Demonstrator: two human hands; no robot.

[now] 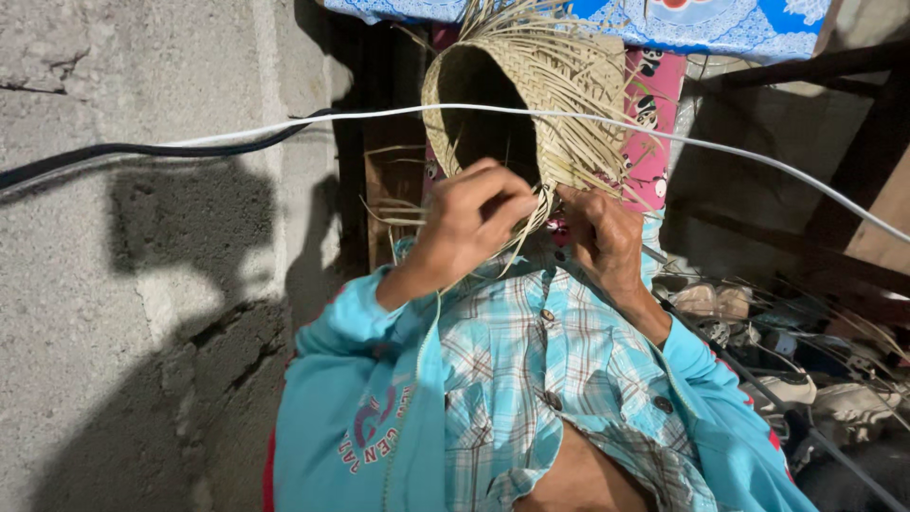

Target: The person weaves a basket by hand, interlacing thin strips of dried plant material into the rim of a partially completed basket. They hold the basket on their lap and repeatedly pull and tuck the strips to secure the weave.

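Observation:
A half-woven basket (569, 85) of pale dried leaf strips is held in front of my chest, its dark opening facing me and loose strip ends sticking out all round. My left hand (469, 223) pinches several loose strips at the basket's lower rim, fingers curled shut over them. My right hand (602, 237) grips the rim and strips just to the right, almost touching the left hand. Turquoise jacket sleeves and a checked shirt fill the lower frame.
A white cable (758, 161) runs across the frame just in front of the basket, joined at the left by a black cable (114, 152). A grey block wall (123, 284) stands at the left. Blue patterned cloth (720, 24) and pink cloth (654, 114) lie beyond. Shoes (711, 301) and clutter sit at the right.

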